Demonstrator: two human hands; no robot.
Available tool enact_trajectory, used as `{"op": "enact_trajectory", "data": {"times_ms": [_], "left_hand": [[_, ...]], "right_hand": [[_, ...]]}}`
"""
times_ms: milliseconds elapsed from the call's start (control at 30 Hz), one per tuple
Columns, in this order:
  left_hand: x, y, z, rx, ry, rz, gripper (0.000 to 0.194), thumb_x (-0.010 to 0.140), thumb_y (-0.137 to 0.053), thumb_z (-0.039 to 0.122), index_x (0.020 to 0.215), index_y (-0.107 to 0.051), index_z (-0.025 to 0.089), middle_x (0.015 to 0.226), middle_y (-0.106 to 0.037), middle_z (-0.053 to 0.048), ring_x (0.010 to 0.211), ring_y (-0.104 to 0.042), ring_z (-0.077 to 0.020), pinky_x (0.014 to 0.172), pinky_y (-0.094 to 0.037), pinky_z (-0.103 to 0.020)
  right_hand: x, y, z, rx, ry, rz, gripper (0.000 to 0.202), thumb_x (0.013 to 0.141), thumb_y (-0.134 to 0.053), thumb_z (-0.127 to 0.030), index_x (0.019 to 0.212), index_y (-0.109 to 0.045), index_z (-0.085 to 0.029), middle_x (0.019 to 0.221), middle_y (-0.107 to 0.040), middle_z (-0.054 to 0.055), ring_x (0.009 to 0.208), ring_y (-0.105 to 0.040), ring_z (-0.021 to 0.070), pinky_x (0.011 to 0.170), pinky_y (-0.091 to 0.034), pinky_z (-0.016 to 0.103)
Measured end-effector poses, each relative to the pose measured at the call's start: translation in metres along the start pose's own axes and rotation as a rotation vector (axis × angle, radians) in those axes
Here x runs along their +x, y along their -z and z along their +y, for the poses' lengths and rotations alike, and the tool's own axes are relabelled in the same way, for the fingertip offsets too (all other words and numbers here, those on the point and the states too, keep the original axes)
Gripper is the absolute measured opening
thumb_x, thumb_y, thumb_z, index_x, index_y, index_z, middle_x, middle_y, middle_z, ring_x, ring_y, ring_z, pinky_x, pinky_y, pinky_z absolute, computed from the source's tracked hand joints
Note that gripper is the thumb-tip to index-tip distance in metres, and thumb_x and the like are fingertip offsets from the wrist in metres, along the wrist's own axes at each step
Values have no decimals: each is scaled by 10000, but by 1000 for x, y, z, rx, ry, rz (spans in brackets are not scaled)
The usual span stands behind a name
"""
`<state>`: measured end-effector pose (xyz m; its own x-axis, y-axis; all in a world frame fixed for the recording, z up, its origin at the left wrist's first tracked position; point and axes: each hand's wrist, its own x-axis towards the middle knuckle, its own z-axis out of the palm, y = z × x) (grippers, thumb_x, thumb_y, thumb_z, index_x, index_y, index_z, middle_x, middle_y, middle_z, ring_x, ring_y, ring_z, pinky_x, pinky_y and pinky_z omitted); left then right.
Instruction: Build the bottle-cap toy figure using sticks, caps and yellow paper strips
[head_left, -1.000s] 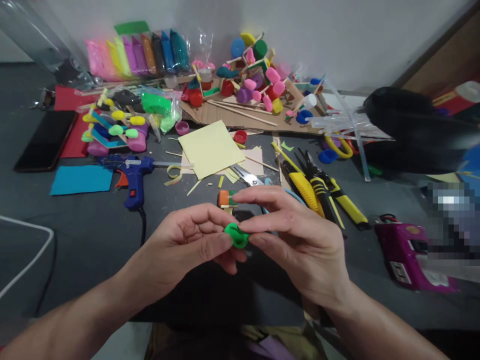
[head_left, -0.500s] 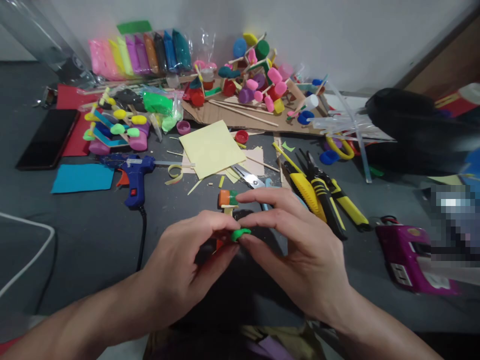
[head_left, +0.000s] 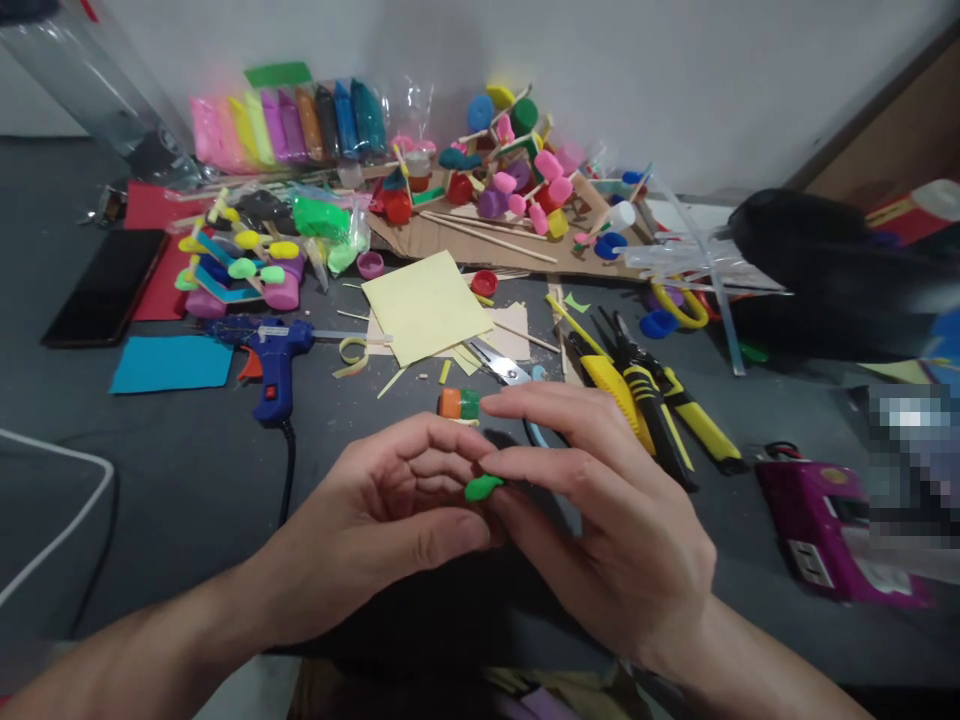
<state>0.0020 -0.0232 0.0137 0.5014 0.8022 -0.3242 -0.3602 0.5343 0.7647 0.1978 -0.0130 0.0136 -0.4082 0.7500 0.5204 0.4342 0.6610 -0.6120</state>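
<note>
A small lump of bright green modelling clay [head_left: 482, 488] is pinched between the thumb and index finger of my right hand [head_left: 600, 500]. My left hand [head_left: 405, 500] is cupped around the lump's left side, its thumb and fingers apart, with the fingertips close to those of my right hand. I cannot tell whether they touch the lump. Just beyond my hands stands an orange and green piece [head_left: 459, 404] with a pale strip under it; my hands hide its lower part. Scissors [head_left: 499, 362] lie behind my right hand, their handles partly covered.
A blue glue gun [head_left: 274, 365] lies left, with yellow paper [head_left: 427, 308] in the middle. Pliers [head_left: 649, 400] and a yellow cutter [head_left: 611, 390] lie right, near a purple device [head_left: 832, 530]. Coloured clay packs [head_left: 300, 125] and small stick-and-cap models [head_left: 517, 170] line the back.
My left thumb and fingers have spread away from the green clay, which now stays in my right fingers. The view has shifted slightly, so the table things sit a little lower.
</note>
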Motion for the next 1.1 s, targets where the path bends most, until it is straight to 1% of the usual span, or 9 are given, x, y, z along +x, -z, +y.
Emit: {"op": "enact_trajectory", "data": {"times_ms": [167, 300, 400, 500, 567, 633, 767, 933, 1100], "left_hand": [[0, -3, 1, 75, -3, 119, 115, 927, -711, 264, 1009, -665, 198, 792, -725, 6, 694, -674, -88, 693, -541, -177], [-1, -3, 3, 131, -37, 164, 76, 945, -678, 260, 956, -641, 194, 740, -695, 22, 659, -649, -86, 662, -528, -178], [-2, -1, 1, 153, -26, 155, 117, 951, -678, 297, 927, -637, 190, 727, -701, 17, 669, -660, -93, 674, -524, -185], [-2, 3, -1, 140, -21, 113, 144, 964, -664, 337, 942, -659, 195, 721, -714, 13, 681, -670, -98, 687, -522, -188], [-1, 5, -2, 111, -36, 101, 130, 962, -668, 329, 941, -671, 200, 708, -709, 20, 664, -663, -97, 672, -522, -184], [0, 5, -2, 93, -46, 119, 113, 952, -682, 305, 916, -676, 198, 702, -700, 24, 646, -654, -95, 655, -525, -183], [1, 5, -2, 53, -45, 135, 114, 944, -693, 289, 882, -680, 194, 705, -708, 26, 643, -662, -87, 655, -535, -176], [2, 6, -3, -17, -38, 124, 111, 926, -719, 278, 866, -693, 188, 702, -729, 19, 637, -684, -84, 644, -539, -163], [2, 6, -2, -44, -31, 106, 86, 925, -721, 266, 887, -707, 189, 743, -741, 15, 661, -693, -83, 647, -543, -160]], "right_hand": [[-2, -2, 1, 54, -33, -53, 247, 912, -620, -90, 1107, -671, -234, 1231, -693, 113, 1159, -649, 237, 939, -557, 430], [-4, -4, 3, 86, -16, -58, 293, 902, -625, -57, 1145, -668, -214, 1263, -670, 114, 1186, -630, 222, 973, -541, 409], [-5, -6, 4, 95, 30, -56, 380, 891, -620, -48, 1245, -636, -186, 1301, -648, 135, 1225, -611, 231, 1021, -517, 424], [-5, -9, 7, 61, 101, -75, 414, 910, -590, -90, 1318, -598, -156, 1349, -624, 166, 1271, -591, 249, 1060, -496, 446], [-6, -10, 9, 7, 144, -93, 406, 927, -581, -145, 1333, -584, -136, 1370, -613, 186, 1305, -568, 266, 1089, -482, 464], [-7, -11, 12, -59, 183, -99, 414, 935, -592, -198, 1340, -579, -112, 1389, -601, 203, 1342, -530, 289, 1116, -465, 483], [-10, -15, 15, -150, 243, -88, 437, 944, -601, -226, 1347, -578, -56, 1414, -583, 225, 1399, -454, 321, 1145, -437, 497], [-10, -17, 14, -206, 274, -77, 418, 970, -582, -220, 1340, -577, -28, 1397, -590, 222, 1387, -452, 335, 1145, -427, 496], [-8, -15, 13, -179, 269, -90, 468, 1010, -518, -295, 1354, -543, 22, 1390, -571, 252, 1395, -446, 334, 1166, -399, 494]]}}
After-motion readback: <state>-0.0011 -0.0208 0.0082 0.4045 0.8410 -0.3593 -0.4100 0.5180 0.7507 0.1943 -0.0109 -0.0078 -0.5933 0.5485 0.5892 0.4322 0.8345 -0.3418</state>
